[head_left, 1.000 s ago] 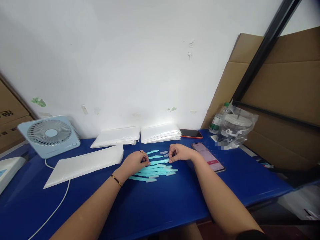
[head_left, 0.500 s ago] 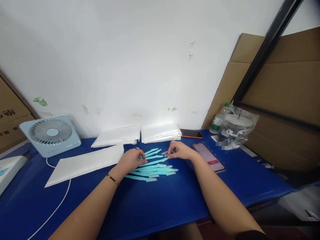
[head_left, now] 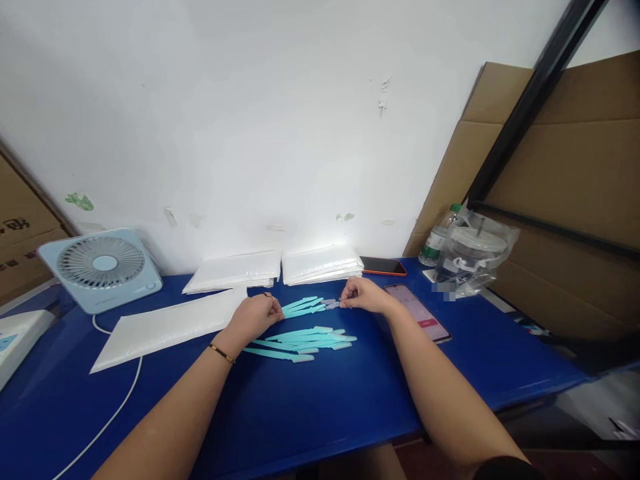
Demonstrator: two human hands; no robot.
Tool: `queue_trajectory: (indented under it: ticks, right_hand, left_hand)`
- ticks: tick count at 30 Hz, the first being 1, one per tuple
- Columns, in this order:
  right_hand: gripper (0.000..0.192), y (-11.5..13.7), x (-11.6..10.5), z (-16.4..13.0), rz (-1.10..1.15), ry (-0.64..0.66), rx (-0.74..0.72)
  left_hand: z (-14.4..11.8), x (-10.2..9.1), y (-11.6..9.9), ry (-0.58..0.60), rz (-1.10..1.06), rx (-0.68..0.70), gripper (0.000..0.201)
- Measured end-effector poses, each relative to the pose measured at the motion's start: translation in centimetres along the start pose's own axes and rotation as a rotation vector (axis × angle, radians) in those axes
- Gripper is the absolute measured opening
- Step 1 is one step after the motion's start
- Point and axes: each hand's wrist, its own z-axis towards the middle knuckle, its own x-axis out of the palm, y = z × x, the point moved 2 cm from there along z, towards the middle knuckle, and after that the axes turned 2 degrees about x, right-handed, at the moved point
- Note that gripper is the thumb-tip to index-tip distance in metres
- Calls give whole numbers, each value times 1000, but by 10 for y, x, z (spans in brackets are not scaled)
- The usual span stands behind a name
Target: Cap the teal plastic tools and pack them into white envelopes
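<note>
Slim turquoise eyebrow razors with pale blade covers lie on the blue table in two groups. Over the far group [head_left: 304, 307], my left hand [head_left: 257, 313] is closed, thumb and fingers pinching the handle ends at the left. My right hand [head_left: 364, 295] is closed in a pinch at the other side, fingertips at the end of small pale lavender pieces [head_left: 331, 304] that touch the razors' tips. Whether those are separate razors or covers I cannot tell. Nearer me, a loose pile of razors [head_left: 300, 341] lies fanned, handles toward the left.
One white padded mailer [head_left: 170, 328] lies left of my left hand. Two mailer stacks [head_left: 233, 270] [head_left: 321, 265] stand against the wall. A lit phone [head_left: 420, 313], a dark phone [head_left: 384, 267], a bottle [head_left: 434, 243] and a bagged cup [head_left: 473, 257] are right; a fan [head_left: 103, 267] is left.
The razor nearest me in the far group has moved up beside the others, leaving a gap to the near pile. My left hand has shifted slightly left, my right slightly right.
</note>
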Motion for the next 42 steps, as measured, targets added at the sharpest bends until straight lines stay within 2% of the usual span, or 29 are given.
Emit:
queue_trajectory:
  ticks: [3,8,12,15,19,22,24,26,30,33,42]
  right_hand:
    - [22,6,-1,-3,-6,-8,-10]
    - [25,24,19,-5,-23,195,-151]
    - [25,33,32,-5,-46,276,-213]
    - [24,31,30,-3,-26,234,-208]
    - [22,18,14,-2,-67,72,-116]
    - [19,12,4,-2,-126,-51,-53]
    - [19,14,3,-3,-132,-84,-61]
    - [21,21,9,-4,-107,-58,-95]
    - [25,34,32,-3,-89,86,-158]
    - [22,34,44,0,-99,102,-137]
    - [19,28,42,3,-61,82,-128]
  left_hand:
    - [-4,-3,-6,13,-85,25,27]
    - [-9,4,-21,179,-154,117,29]
    - [-7,9,-22,167,-151,112,26]
    - [-3,8,-20,72,-111,88,22]
    - [0,2,-13,-29,-68,7,20]
    - [0,1,-8,-17,-91,-31,21]
    - [0,2,-8,2,-119,-25,23]
    - [1,4,-8,0,-135,-15,24]
    - [1,7,-7,-12,-132,-23,26]
    - [1,8,-6,-4,-128,-28,26]
    - [0,8,-12,19,-55,66,21]
